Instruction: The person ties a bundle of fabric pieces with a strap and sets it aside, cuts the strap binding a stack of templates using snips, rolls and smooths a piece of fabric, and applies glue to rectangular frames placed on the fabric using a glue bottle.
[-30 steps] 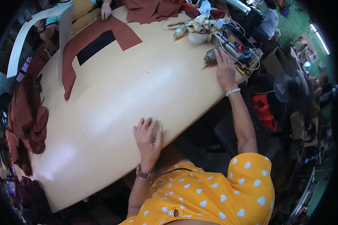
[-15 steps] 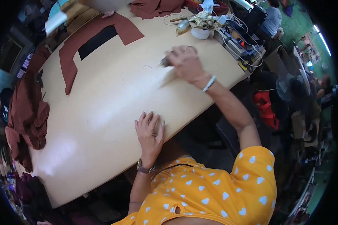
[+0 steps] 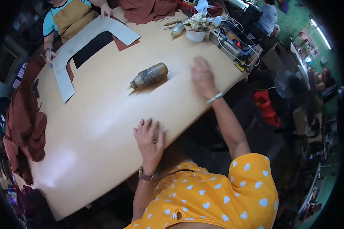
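My left hand (image 3: 149, 139) lies flat near the table's front edge, fingers spread, holding nothing. To its right and farther in, my right hand (image 3: 203, 76) is over the table, its fingers smeared by motion; I see no object in it. A brownish squeeze bottle (image 3: 151, 75) with a wrapped middle and a thin pointed nozzle lies on its side on the table (image 3: 103, 126), left of my right hand and apart from it. Its nozzle points left.
Across the table, a co-worker's hands (image 3: 106, 10) hold a pale curved template (image 3: 84, 36) over a reddish-brown piece (image 3: 126, 45) and a black piece (image 3: 91, 49). Brown material (image 3: 25, 114) heaps at the left edge. A white tub (image 3: 195, 36) and cables stand at the right.
The bottle now lies in view, away from my right hand, which was over a dark object and has moved right. The co-worker's pale template now covers much of the brown piece. My left hand stays put.
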Demonstrator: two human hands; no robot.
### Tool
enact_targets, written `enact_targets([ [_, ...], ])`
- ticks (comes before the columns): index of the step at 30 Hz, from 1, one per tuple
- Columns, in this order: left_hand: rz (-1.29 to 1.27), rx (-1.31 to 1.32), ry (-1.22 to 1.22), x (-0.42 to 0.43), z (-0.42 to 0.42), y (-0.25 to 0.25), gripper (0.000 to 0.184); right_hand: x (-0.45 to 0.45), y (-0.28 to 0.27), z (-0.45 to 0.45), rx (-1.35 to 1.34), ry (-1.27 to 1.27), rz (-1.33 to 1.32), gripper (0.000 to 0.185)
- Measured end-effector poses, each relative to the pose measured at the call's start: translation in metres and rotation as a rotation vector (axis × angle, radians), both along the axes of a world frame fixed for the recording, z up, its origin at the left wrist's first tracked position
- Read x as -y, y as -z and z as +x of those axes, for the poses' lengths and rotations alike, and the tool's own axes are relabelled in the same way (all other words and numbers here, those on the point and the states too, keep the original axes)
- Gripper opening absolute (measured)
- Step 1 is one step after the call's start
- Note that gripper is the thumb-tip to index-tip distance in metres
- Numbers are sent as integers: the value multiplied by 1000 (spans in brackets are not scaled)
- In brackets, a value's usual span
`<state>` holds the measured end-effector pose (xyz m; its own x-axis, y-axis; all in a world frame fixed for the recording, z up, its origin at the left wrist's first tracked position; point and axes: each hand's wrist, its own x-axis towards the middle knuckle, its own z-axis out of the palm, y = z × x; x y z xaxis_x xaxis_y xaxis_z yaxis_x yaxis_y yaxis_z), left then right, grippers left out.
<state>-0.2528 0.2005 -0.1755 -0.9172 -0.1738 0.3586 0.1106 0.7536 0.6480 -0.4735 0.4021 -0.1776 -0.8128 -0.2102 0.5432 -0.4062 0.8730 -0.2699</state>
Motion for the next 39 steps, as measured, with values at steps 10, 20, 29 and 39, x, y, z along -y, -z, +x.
enact_targets([
  [10,-14,-14,8,1,1,1,28,-112,11,-44,-145,497,403,50],
  [20,-13,1,-4,1,1,-1,27,-87,-13,-39,159,34,80,38],
  [29,5,-6,-7,1,1,-1,26,-102,3,-63,-83,530,481,57],
  [39,25,-12,-4,1,2,0,27,-130,-20,-98,-177,566,561,19],
])
